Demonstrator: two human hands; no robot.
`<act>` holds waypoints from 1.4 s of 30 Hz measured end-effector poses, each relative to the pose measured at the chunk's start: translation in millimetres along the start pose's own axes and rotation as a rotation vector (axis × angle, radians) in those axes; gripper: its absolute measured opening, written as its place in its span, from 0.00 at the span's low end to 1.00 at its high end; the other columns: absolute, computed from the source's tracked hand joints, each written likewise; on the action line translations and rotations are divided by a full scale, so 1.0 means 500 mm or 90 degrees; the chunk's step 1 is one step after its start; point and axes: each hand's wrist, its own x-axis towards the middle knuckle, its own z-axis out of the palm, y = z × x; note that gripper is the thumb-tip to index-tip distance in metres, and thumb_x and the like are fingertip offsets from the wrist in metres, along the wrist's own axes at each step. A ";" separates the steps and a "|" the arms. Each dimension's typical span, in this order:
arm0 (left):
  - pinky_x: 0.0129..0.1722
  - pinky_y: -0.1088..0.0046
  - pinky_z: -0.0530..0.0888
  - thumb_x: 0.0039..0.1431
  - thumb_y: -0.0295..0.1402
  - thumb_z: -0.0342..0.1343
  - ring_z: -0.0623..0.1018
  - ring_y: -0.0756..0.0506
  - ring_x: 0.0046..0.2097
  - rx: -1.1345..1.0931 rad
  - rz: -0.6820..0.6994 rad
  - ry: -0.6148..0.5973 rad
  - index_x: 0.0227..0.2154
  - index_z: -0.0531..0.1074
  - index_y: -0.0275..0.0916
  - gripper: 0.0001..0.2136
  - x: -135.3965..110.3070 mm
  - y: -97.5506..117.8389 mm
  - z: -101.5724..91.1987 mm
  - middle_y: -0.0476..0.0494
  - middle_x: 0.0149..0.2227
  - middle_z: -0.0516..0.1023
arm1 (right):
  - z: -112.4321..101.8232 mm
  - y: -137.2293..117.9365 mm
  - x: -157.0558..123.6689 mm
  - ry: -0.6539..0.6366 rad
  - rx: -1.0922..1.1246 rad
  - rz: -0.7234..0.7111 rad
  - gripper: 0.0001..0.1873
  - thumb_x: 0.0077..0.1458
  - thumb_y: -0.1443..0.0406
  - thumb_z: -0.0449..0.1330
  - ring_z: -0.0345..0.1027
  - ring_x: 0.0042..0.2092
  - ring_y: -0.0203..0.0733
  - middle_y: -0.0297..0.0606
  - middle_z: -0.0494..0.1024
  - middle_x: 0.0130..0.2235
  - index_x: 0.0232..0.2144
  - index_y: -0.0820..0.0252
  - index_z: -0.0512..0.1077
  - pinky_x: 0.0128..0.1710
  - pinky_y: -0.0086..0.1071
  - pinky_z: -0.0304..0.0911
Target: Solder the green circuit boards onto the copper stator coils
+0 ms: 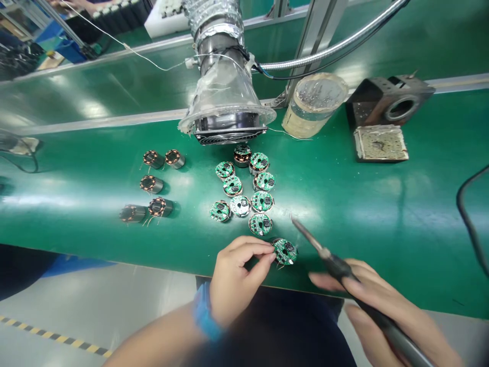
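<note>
My left hand pinches the left edge of a motor stator topped with a round green circuit board, near the front edge of the bench. A blue band circles that wrist. In my right hand is a soldering iron, its tip pointing up and left, above and to the right of that board and apart from it. Several more stators with green boards stand just beyond my left hand. Farther left are several bare stators with copper windings, some with loose wire ends.
A fume extraction hood with a fan hangs over the back of the green bench. Behind, to the right, stand a round translucent container and an iron holder with a sponge. A black cable curves at far right.
</note>
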 end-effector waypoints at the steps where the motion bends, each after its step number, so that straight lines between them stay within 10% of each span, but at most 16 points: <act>1: 0.37 0.78 0.75 0.50 0.20 0.59 0.78 0.50 0.35 0.002 0.002 0.000 0.29 0.77 0.33 0.05 0.001 0.000 0.000 0.42 0.32 0.79 | 0.011 0.002 0.016 -0.027 -0.023 -0.039 0.15 0.55 0.70 0.53 0.70 0.45 0.39 0.37 0.77 0.40 0.45 0.51 0.63 0.42 0.35 0.66; 8: 0.37 0.77 0.76 0.51 0.20 0.57 0.79 0.49 0.35 0.019 0.014 0.010 0.34 0.76 0.33 0.08 -0.016 0.000 0.004 0.41 0.34 0.79 | 0.057 0.010 0.061 -0.092 -0.078 -0.073 0.13 0.51 0.72 0.57 0.68 0.45 0.40 0.38 0.74 0.41 0.39 0.53 0.63 0.40 0.34 0.67; 19: 0.39 0.72 0.77 0.51 0.23 0.59 0.79 0.47 0.37 0.021 0.099 0.017 0.36 0.78 0.38 0.10 -0.011 -0.013 0.022 0.42 0.37 0.78 | 0.073 -0.009 0.033 0.103 0.116 0.150 0.15 0.50 0.68 0.59 0.73 0.42 0.39 0.40 0.74 0.43 0.35 0.53 0.55 0.33 0.29 0.71; 27: 0.32 0.71 0.76 0.52 0.21 0.56 0.75 0.49 0.32 -0.006 0.001 0.004 0.31 0.79 0.39 0.09 -0.006 0.008 0.043 0.44 0.33 0.71 | 0.077 -0.018 0.036 0.120 0.045 0.096 0.16 0.49 0.72 0.60 0.73 0.41 0.38 0.40 0.74 0.43 0.34 0.54 0.55 0.37 0.30 0.69; 37: 0.42 0.70 0.77 0.53 0.18 0.51 0.79 0.48 0.39 -0.105 -0.036 -0.029 0.48 0.69 0.36 0.19 -0.027 -0.015 0.026 0.41 0.40 0.77 | 0.091 -0.029 0.048 0.077 -0.137 0.021 0.13 0.49 0.73 0.58 0.67 0.46 0.39 0.41 0.72 0.44 0.36 0.56 0.61 0.43 0.34 0.65; 42: 0.43 0.63 0.77 0.53 0.21 0.53 0.77 0.43 0.43 0.136 0.122 -0.071 0.52 0.64 0.36 0.22 -0.029 -0.024 0.033 0.36 0.42 0.74 | 0.084 -0.039 0.049 0.058 -0.120 0.050 0.09 0.52 0.72 0.56 0.68 0.45 0.37 0.39 0.73 0.43 0.35 0.55 0.62 0.42 0.32 0.66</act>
